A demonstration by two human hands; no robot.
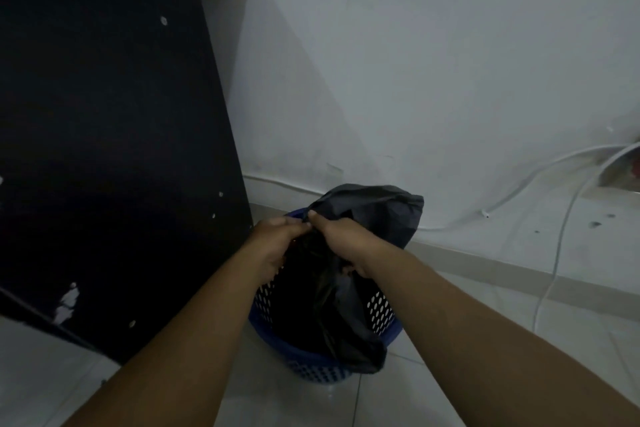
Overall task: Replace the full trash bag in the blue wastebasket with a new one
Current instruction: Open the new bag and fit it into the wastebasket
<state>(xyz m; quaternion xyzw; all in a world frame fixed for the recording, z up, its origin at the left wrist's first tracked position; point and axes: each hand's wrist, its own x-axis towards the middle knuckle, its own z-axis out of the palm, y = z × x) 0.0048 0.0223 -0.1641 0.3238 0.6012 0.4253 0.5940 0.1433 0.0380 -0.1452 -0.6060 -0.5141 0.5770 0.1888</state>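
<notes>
Home rm: tiled floor [485, 340], white wall [415, 80], loose cables [554, 253], dark furniture panel [104, 149].

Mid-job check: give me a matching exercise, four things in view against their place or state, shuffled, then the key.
Things:
1. trash bag
2. wastebasket
3. dark panel
4. white cable

Places or states:
A. left of the basket, by the wall
B. trails over the floor, right
C. gripped at its top by the left hand and right hand
D. blue, perforated, stands on the floor

Pairs: 1-C, 2-D, 3-A, 4-B
</notes>
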